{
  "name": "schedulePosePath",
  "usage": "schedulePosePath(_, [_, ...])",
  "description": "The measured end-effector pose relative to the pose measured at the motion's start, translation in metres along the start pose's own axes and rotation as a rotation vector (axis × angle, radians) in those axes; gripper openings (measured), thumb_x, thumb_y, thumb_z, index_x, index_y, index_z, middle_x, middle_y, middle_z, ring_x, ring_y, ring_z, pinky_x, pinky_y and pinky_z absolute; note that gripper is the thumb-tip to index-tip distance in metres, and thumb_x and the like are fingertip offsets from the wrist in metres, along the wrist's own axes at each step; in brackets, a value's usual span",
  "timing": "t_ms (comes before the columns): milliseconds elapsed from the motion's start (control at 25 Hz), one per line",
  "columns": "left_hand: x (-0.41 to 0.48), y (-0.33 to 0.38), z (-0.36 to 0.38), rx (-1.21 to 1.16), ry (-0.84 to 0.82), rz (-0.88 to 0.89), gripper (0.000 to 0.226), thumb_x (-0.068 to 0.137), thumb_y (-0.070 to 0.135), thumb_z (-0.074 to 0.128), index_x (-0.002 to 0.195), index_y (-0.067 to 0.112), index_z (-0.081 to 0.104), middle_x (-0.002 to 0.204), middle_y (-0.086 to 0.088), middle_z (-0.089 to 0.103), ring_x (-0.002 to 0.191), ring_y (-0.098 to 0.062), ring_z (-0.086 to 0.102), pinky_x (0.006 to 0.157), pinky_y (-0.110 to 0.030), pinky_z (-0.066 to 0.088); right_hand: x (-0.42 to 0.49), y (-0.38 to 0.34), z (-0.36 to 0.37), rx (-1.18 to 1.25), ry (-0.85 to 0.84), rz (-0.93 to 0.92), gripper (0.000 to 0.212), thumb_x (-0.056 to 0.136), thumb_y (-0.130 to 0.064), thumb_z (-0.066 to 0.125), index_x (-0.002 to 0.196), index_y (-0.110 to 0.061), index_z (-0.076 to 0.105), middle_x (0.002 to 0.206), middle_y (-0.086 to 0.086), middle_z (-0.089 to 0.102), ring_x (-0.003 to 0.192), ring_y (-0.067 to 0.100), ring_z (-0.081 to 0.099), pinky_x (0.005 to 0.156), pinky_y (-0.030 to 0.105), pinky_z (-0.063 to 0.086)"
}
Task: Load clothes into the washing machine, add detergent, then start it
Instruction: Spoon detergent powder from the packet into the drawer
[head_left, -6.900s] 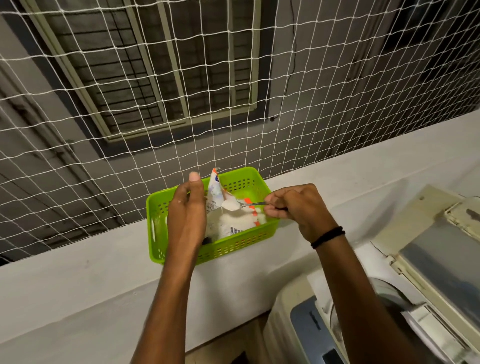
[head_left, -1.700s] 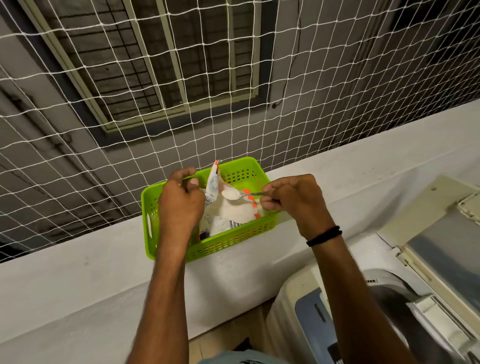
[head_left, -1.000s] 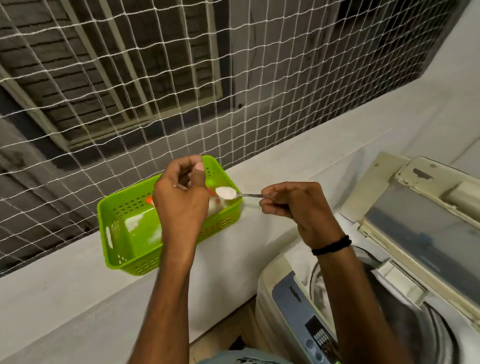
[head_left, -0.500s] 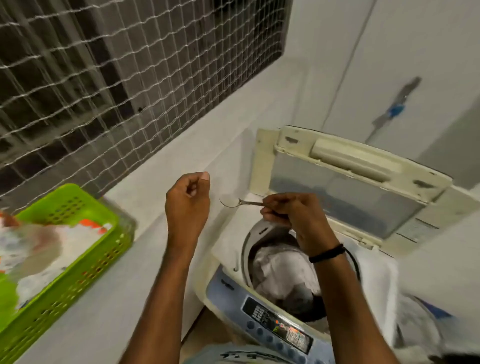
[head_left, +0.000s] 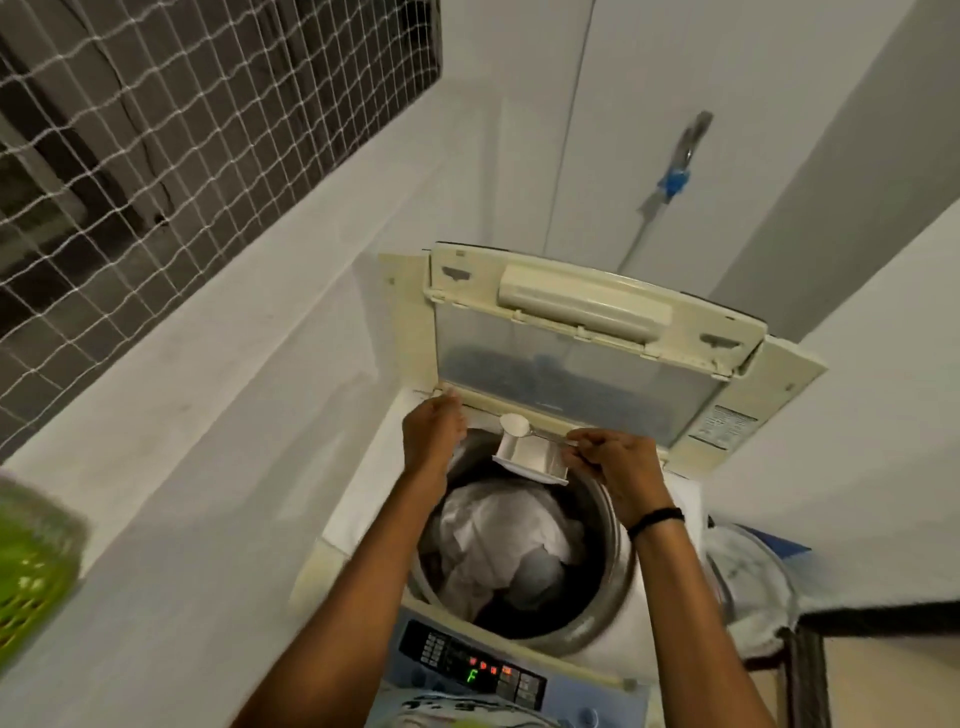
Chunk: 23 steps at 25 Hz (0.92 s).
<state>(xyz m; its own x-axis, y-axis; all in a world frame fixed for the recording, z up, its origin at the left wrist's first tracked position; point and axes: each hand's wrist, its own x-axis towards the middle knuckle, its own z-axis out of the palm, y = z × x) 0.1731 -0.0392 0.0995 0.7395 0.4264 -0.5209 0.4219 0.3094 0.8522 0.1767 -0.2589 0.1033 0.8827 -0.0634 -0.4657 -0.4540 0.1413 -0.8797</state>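
The top-loading washing machine (head_left: 363, 525) stands with its lid (head_left: 582, 358) raised, and white and grey clothes (head_left: 498, 540) fill the drum. My right hand (head_left: 613, 462) pinches a metal spoon (head_left: 515, 426) heaped with white detergent powder, held over the pulled-out white detergent drawer (head_left: 530, 457) at the drum's back rim. My left hand (head_left: 434, 434) rests at the machine's back left edge beside the drawer, fingers curled, and I cannot tell if it grips anything. The control panel (head_left: 467, 667) shows a green "F" and red lights.
A green basket (head_left: 31, 577) sits blurred on the white ledge (head_left: 218, 374) at the far left. White netting (head_left: 171, 130) covers the opening above the ledge. A tap with a blue fitting (head_left: 675, 171) is on the wall behind. A white bucket (head_left: 748, 587) stands at the right.
My view swung right from the basket to the machine. My right hand carried the full spoon from the detergent packet to above the drawer. My left hand left the packet and moved to the machine's rim.
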Motion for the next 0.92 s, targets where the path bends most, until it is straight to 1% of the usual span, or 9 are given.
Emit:
schedulePosePath(40, [0.008, -0.009, 0.01, -0.031, -0.018, -0.088, 0.025, 0.092, 0.028, 0.064, 0.071, 0.016, 0.059, 0.074, -0.005, 0.062, 0.078, -0.025, 0.053, 0.063, -0.03, 0.044, 0.009, 0.008, -0.006, -0.018, 0.033, 0.015, 0.025, 0.085, 0.014, 0.06, 0.073, -0.003, 0.074, 0.084, 0.02, 0.072, 0.076, 0.026, 0.07, 0.075, 0.03, 0.06])
schedulePosePath(120, [0.02, -0.025, 0.026, -0.082, -0.049, -0.251, 0.02, 0.097, 0.028, 0.06, 0.087, 0.011, 0.061, 0.091, -0.014, 0.058, 0.081, -0.026, 0.054, 0.067, -0.028, 0.047, 0.031, 0.03, -0.018, -0.123, 0.091, 0.004, 0.019, 0.083, 0.008, 0.067, 0.073, -0.007, 0.074, 0.085, 0.014, 0.073, 0.078, 0.023, 0.068, 0.073, 0.023, 0.059])
schedulePosePath(200, [0.029, -0.042, 0.036, -0.162, -0.107, -0.4, 0.039, 0.099, 0.036, 0.055, 0.12, 0.004, 0.059, 0.112, -0.017, 0.056, 0.095, -0.025, 0.059, 0.085, -0.032, 0.051, 0.05, 0.054, -0.024, -0.272, 0.153, -0.021, 0.013, 0.081, -0.003, 0.073, 0.074, -0.014, 0.078, 0.085, 0.005, 0.076, 0.081, 0.019, 0.07, 0.076, 0.022, 0.06])
schedulePosePath(280, [0.037, -0.057, 0.041, -0.248, -0.139, -0.518, 0.06, 0.097, 0.047, 0.054, 0.14, 0.005, 0.047, 0.135, -0.021, 0.049, 0.125, -0.032, 0.052, 0.107, -0.039, 0.045, 0.06, 0.074, -0.026, -0.384, 0.251, -0.014, 0.009, 0.08, -0.012, 0.074, 0.083, -0.016, 0.081, 0.089, 0.003, 0.078, 0.086, 0.019, 0.072, 0.088, 0.031, 0.058])
schedulePosePath(320, [0.04, -0.063, 0.043, -0.284, -0.14, -0.554, 0.066, 0.096, 0.049, 0.055, 0.143, 0.006, 0.043, 0.142, -0.023, 0.046, 0.132, -0.035, 0.047, 0.112, -0.042, 0.041, 0.061, 0.081, -0.024, -0.454, 0.282, -0.035, 0.012, 0.08, -0.011, 0.073, 0.089, -0.015, 0.08, 0.094, 0.005, 0.078, 0.09, 0.02, 0.072, 0.092, 0.026, 0.053])
schedulePosePath(400, [0.043, -0.072, 0.047, -0.338, -0.126, -0.602, 0.07, 0.095, 0.05, 0.056, 0.146, 0.005, 0.038, 0.147, -0.027, 0.041, 0.135, -0.038, 0.045, 0.114, -0.044, 0.039, 0.06, 0.094, -0.018, -0.64, 0.275, -0.143, 0.018, 0.081, -0.007, 0.073, 0.098, -0.012, 0.078, 0.102, 0.009, 0.076, 0.095, 0.024, 0.07, 0.087, 0.016, 0.043])
schedulePosePath(560, [0.047, -0.083, 0.052, -0.39, -0.11, -0.621, 0.071, 0.095, 0.048, 0.058, 0.146, 0.004, 0.037, 0.143, -0.028, 0.045, 0.131, -0.04, 0.048, 0.109, -0.045, 0.042, 0.058, 0.122, -0.016, -0.881, 0.22, -0.399, 0.025, 0.08, -0.004, 0.074, 0.103, -0.013, 0.075, 0.103, 0.008, 0.075, 0.095, 0.027, 0.069, 0.084, 0.022, 0.047])
schedulePosePath(720, [0.052, -0.087, 0.051, -0.417, -0.119, -0.63, 0.067, 0.096, 0.045, 0.057, 0.145, 0.005, 0.037, 0.141, -0.029, 0.046, 0.13, -0.04, 0.049, 0.112, -0.046, 0.041, 0.054, 0.128, -0.014, -0.906, 0.236, -0.502, 0.036, 0.072, 0.008, 0.075, 0.105, -0.005, 0.075, 0.106, 0.014, 0.074, 0.1, 0.032, 0.069, 0.093, 0.03, 0.049])
schedulePosePath(920, [0.055, -0.089, 0.048, -0.417, -0.128, -0.631, 0.068, 0.096, 0.045, 0.057, 0.146, 0.005, 0.036, 0.144, -0.028, 0.045, 0.13, -0.04, 0.049, 0.112, -0.046, 0.041, 0.05, 0.125, -0.008, -0.974, 0.18, -0.552, 0.034, 0.073, 0.017, 0.067, 0.1, -0.002, 0.076, 0.099, 0.018, 0.075, 0.092, 0.035, 0.071, 0.085, 0.03, 0.05])
